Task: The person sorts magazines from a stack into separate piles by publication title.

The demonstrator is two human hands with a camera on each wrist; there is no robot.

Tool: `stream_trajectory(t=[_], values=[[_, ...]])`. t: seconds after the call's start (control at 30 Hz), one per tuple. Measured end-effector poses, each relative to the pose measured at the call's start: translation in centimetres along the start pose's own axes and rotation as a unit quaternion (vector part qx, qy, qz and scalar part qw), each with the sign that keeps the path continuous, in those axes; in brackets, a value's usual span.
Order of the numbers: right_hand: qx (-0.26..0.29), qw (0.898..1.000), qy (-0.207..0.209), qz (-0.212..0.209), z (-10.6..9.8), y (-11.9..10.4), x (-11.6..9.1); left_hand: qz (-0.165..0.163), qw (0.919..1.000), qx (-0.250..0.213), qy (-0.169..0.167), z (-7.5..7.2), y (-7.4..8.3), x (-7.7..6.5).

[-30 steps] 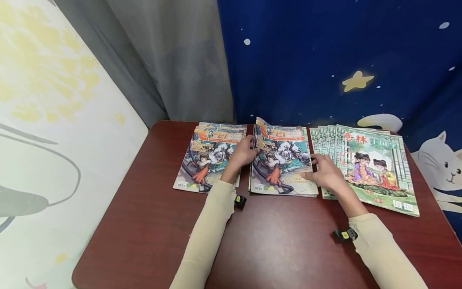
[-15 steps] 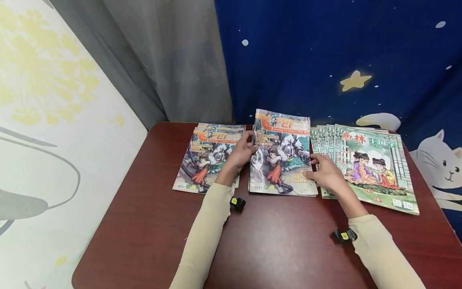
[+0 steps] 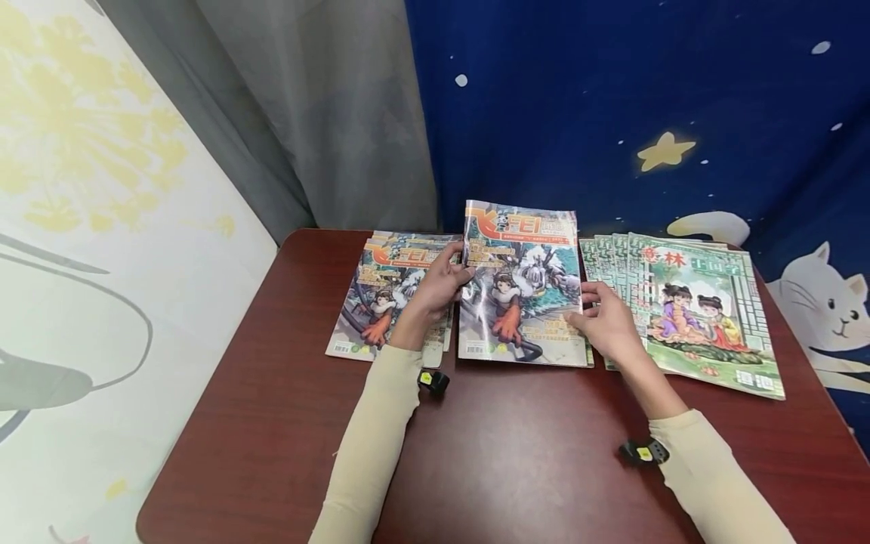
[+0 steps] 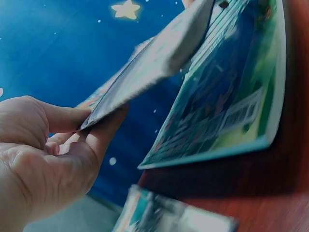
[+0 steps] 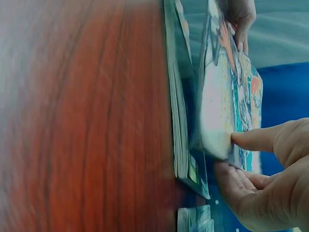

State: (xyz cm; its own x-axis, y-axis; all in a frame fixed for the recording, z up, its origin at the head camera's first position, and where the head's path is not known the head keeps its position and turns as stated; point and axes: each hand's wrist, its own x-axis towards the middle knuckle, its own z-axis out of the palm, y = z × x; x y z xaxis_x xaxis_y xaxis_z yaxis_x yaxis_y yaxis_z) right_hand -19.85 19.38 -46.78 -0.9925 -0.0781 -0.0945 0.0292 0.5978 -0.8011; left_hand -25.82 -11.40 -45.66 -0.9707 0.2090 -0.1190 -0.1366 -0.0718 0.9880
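Both hands hold one magazine point(image 3: 523, 295) with an orange title and a comic cover, raised over the middle stack. My left hand point(image 3: 438, 287) pinches its left edge, thumb on the cover and fingers behind, as the left wrist view shows. At the right edge my right hand point(image 3: 607, 321) pinches it the same way, thumb on the cover in the right wrist view. Below the held magazine, a gap separates it from the middle stack point(image 5: 177, 130), which it mostly hides in the head view. A matching pile of comic magazines point(image 3: 360, 325) lies just left, partly behind my left hand.
Green-covered magazines point(image 3: 714, 325) lie fanned out on the right of the reddish-brown table point(image 3: 516, 446). A dark blue curtain point(image 3: 544, 113) and a grey curtain point(image 3: 340, 113) hang behind the table's far edge. A pale printed wall point(image 3: 136, 227) stands at the left.
The magazine's top has come up off the middle stack, and the whole magazine has risen and shifted slightly left. Both hands have moved slightly left with it.
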Motion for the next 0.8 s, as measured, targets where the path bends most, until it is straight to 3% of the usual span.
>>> stream_trajectory(t=[0.17, 0.33, 0.53, 0.67, 0.8], values=[[0.068, 0.998, -0.005, 0.003, 1.2, -1.0, -0.3, -0.011, 0.9996, 0.021, -0.015, -1.8, 1.0, -0.5], [0.108, 0.994, -0.024, -0.009, 3.3, -2.3, -0.3, -0.041, 0.9950, 0.088, -0.022, -4.8, 1.7, -1.2], [0.123, 0.991, -0.054, -0.029, 6.9, -4.1, 0.1, -0.087, 0.9742, 0.205, -0.040, -9.2, 3.1, -2.0], [0.118, 0.990, -0.064, -0.045, 9.1, -5.4, 0.1, -0.092, 0.9619, 0.251, -0.057, -12.1, 3.9, -2.8], [0.114, 0.989, -0.075, -0.055, 10.9, -6.0, 0.2, -0.093, 0.9539, 0.277, -0.068, -14.5, 3.8, -3.7]])
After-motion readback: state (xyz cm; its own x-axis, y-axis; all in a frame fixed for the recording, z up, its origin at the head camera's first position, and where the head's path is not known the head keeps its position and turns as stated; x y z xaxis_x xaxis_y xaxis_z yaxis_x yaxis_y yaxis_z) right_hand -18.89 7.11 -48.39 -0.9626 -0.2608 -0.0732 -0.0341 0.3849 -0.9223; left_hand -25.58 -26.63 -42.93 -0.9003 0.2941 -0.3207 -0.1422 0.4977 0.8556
